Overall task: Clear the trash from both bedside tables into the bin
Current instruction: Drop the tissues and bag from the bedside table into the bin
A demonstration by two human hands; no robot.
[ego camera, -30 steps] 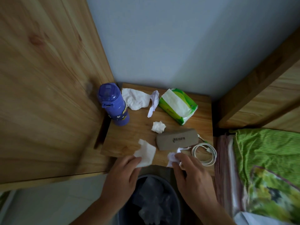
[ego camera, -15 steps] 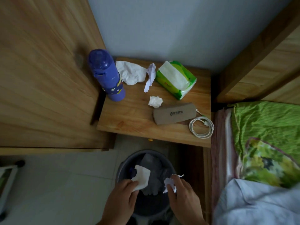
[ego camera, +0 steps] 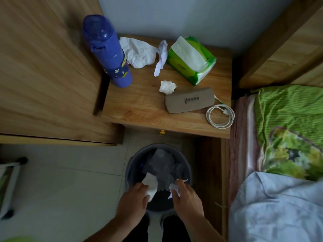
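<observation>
Over the dark round bin (ego camera: 187, 169) on the floor, my left hand (ego camera: 132, 201) grips a flat white tissue (ego camera: 151, 184) and my right hand (ego camera: 187, 198) grips a small crumpled paper scrap (ego camera: 173, 188). The bin holds grey crumpled plastic. On the wooden bedside table (ego camera: 139, 109) lie a large crumpled white tissue (ego camera: 139, 52), a twisted paper strip (ego camera: 161, 57) and a small tissue ball (ego camera: 167, 86).
A purple bottle (ego camera: 109, 51) stands at the table's left. A green tissue pack (ego camera: 191, 59), a brown case (ego camera: 189, 100) and a coiled white cable (ego camera: 220, 116) also sit there. A wooden wardrobe (ego camera: 43, 67) is left, the bed (ego camera: 279, 137) right.
Both hands lifted a tissue and a paper scrap off the table's front edge and carried them down over the bin. The view tilted down with them.
</observation>
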